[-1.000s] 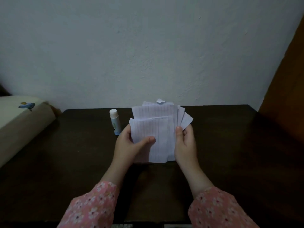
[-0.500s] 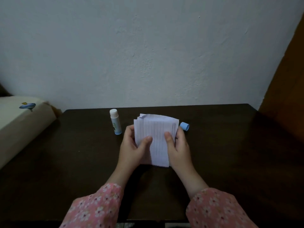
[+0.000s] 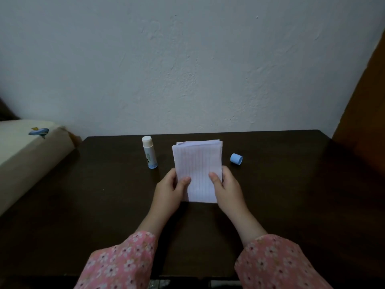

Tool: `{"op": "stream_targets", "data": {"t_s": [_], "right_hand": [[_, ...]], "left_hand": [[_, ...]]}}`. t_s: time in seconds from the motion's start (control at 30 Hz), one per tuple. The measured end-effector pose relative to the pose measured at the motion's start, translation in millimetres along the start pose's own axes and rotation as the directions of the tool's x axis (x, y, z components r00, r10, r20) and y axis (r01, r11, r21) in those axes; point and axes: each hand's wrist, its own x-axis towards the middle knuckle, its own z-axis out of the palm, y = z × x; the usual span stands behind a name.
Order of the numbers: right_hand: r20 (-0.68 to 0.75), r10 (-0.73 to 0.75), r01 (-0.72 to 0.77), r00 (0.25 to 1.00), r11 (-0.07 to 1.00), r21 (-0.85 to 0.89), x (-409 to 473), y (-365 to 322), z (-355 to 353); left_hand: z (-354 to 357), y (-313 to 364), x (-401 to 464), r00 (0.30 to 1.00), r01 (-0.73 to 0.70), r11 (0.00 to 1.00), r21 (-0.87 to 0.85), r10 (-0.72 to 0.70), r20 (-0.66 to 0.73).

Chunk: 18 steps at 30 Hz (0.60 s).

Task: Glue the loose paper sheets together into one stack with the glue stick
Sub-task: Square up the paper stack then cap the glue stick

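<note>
A dark wooden bench [image 3: 291, 184] stands against a pale wall, and a cream cushion [image 3: 25, 155] with a small blue print is seen just beside its left edge. Near the middle of the bench, the stack of lined paper sheets [image 3: 198, 163] is held with its lower edge close to or on the surface; which of the two cannot be told. The sheets are gathered, but their top edges are seen slightly uneven.

The stack is pinched at its lower left side by the left hand [image 3: 169, 190], the thumb lying on the front sheet. The lower right side is pinched in the same way by the right hand [image 3: 226, 188]. Both grips are closed on the paper.

The glue stick [image 3: 149, 152] stands upright and uncapped, left of the stack and apart from it. Its blue cap [image 3: 236, 159] lies on its side to the right.

The sheets are judged very light, thin and soft, so they can be bent or slid out of line easily. They are best taken at the side edges, with a gentle pinch, and glue should be applied on a flat, supported sheet.
</note>
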Motion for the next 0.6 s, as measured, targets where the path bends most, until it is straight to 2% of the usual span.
{"op": "stream_targets", "data": {"t_s": [0.2,0.27,0.33,0.4,0.47,0.6], "right_hand": [[-0.08,0.066,-0.069,0.995,0.997,-0.038,17,-2,0],[-0.105,0.109,-0.116,0.989,0.991,-0.072,27,-3,-4],[-0.11,0.136,-0.148,0.985,0.983,-0.108,36,-1,-6],[-0.104,0.14,-0.154,0.985,0.977,-0.147,44,0,-7],[-0.106,0.147,-0.165,0.984,0.966,-0.198,52,0,-6],[-0.126,0.16,-0.189,0.979,0.945,-0.266,65,3,-4]], "left_hand": [[-1,-4,12,0.991,0.105,0.994,0.03,-0.102,-0.087],[-7,-6,18,0.96,0.148,0.989,0.002,-0.143,-0.242],[-14,-12,25,0.887,0.206,0.978,-0.023,-0.197,-0.419],[-22,-18,34,0.821,0.252,0.968,-0.019,-0.224,-0.525],[-27,-22,45,0.807,0.269,0.963,0.007,-0.222,-0.547],[-33,-31,66,0.846,0.259,0.962,0.084,-0.184,-0.501]]}}
